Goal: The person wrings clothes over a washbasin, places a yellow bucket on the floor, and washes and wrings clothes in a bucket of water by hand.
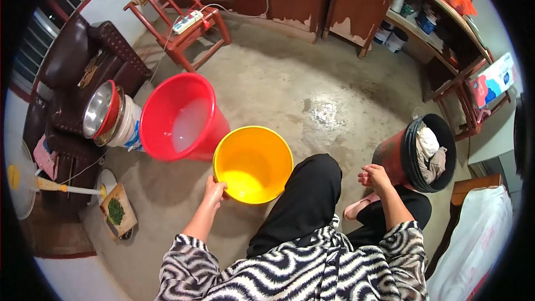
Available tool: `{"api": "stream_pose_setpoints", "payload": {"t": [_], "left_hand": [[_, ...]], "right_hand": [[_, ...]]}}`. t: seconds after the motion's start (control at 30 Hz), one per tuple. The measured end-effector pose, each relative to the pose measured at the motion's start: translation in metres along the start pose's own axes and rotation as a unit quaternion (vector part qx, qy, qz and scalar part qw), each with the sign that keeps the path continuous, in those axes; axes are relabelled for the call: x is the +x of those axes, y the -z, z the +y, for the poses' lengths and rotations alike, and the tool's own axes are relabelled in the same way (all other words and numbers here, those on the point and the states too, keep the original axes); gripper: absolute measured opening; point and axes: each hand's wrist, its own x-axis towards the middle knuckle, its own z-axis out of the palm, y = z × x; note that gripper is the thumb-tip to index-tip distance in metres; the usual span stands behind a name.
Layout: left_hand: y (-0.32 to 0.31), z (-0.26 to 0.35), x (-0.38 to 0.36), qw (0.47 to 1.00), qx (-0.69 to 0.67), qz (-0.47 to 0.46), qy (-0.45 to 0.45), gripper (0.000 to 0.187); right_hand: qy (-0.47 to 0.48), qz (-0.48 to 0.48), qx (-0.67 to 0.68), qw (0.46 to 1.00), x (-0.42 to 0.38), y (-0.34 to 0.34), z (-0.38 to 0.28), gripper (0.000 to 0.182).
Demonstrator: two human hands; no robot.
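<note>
My left hand (213, 192) grips the lower left rim of a yellow bucket (253, 164), with the fingers wrapped round its edge. Nothing shows inside the bucket. Just left of it stands a large red bucket (214, 128) holding cloudy whitish water (190, 125). My right hand (376, 177) hangs above my right leg with its fingers curled together; whether anything is between them is too small to tell. Near that hand, a black-rimmed bucket (413, 153) contains light-coloured cloths (432, 153).
A red wooden chair (192, 42) with a power strip (188, 22) stands at the back left. Stacked basins (100, 111) are beside a brown armchair (120, 50). A fan (72, 189) lies left, near a board with green leaves (116, 210). Wet floor (329, 111) shows ahead.
</note>
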Motion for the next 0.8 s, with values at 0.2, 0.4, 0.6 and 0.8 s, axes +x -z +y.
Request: {"api": "stream_pose_setpoints", "payload": {"t": [0.2, 0.4, 0.6, 0.8], "left_hand": [[-0.069, 0.048, 0.028, 0.998, 0.037, -0.013, -0.052, 0.036], [-0.103, 0.075, 0.049, 0.991, 0.056, -0.013, -0.120, 0.031], [-0.135, 0.096, 0.058, 0.992, 0.017, -0.018, -0.123, 0.033], [-0.177, 0.105, 0.075, 0.989, -0.035, 0.012, -0.140, 0.034]], "right_hand": [[0.063, 0.024, 0.032, 0.997, -0.005, 0.024, -0.027, 0.019], [0.290, 0.212, -0.057, 0.932, -0.019, 0.069, -0.052, 0.019], [0.402, 0.353, -0.219, 0.816, -0.018, 0.089, -0.062, 0.014], [0.429, 0.398, -0.145, 0.798, -0.033, 0.118, -0.066, 0.013]]}}
